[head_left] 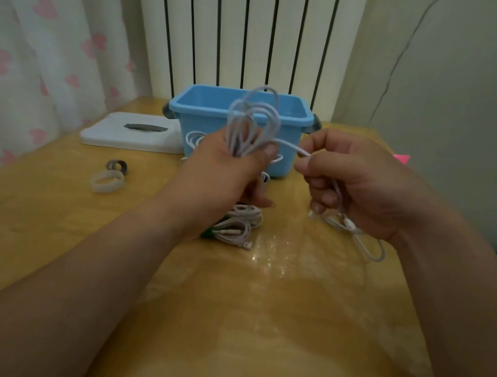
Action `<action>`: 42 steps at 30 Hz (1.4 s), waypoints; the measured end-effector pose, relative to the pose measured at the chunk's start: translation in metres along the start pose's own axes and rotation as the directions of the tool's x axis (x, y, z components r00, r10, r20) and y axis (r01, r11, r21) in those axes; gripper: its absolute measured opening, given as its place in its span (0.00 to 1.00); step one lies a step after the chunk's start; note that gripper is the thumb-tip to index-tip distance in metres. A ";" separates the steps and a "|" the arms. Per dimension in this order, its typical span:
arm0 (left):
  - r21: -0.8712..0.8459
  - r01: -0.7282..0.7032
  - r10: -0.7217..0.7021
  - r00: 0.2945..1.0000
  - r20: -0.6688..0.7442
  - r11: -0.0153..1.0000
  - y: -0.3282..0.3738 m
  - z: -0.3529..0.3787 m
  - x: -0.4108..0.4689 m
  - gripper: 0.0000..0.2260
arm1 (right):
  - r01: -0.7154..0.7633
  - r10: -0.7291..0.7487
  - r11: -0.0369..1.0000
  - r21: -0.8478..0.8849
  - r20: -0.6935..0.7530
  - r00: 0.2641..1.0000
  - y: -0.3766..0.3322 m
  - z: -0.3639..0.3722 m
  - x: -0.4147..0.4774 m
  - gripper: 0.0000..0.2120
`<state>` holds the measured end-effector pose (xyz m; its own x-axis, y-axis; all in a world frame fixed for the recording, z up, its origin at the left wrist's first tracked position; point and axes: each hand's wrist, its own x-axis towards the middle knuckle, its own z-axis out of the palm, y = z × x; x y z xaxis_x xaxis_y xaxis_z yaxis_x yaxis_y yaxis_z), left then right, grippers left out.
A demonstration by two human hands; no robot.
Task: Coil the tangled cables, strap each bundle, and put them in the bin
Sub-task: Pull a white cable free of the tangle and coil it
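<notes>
On the wooden table (251, 334), a blue plastic bin (191, 129) stands at the far edge, in front of the radiator. A flat white tissue box (103, 134) lies just beside the bin's left wall. The left hand (227, 169) is raised in front of the bin and grips a coiled white cable (253, 114); fingers and thumb are curled round the base of the coil, and the loops stand above the hand. One strand of this cable runs to the right hand (354, 181), which pinches it between thumb and forefinger. The loose tail hangs below that hand. A second cable bundle (239, 222) rests on the table beneath the left hand. A white strap loop (107, 181) and a grey strap loop (117, 166) lie touching each other, well left of the hands.
</notes>
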<state>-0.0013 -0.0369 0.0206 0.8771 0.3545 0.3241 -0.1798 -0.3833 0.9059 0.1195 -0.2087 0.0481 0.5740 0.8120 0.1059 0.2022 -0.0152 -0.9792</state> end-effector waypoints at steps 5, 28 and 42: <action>-0.305 0.142 -0.174 0.982 -0.079 0.942 -0.003 -0.009 0.009 0.15 | 0.065 -0.063 0.991 -0.114 0.025 0.998 0.009 -0.006 0.001 0.10; -0.806 0.032 -0.332 0.920 -0.207 0.592 0.001 -0.004 0.016 0.15 | 0.149 -0.280 0.689 -0.710 -0.071 0.957 0.024 0.042 0.004 0.06; 0.411 -0.075 0.016 0.989 0.146 0.909 0.003 0.003 -0.002 0.06 | 0.064 -0.285 0.751 -0.657 -0.235 0.929 0.001 -0.001 0.001 0.06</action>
<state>-0.0022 -0.0412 0.0221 0.9297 0.2200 0.2954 -0.0465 -0.7255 0.6867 0.1213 -0.2080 0.0471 0.6624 0.6217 0.4179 0.7099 -0.3428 -0.6152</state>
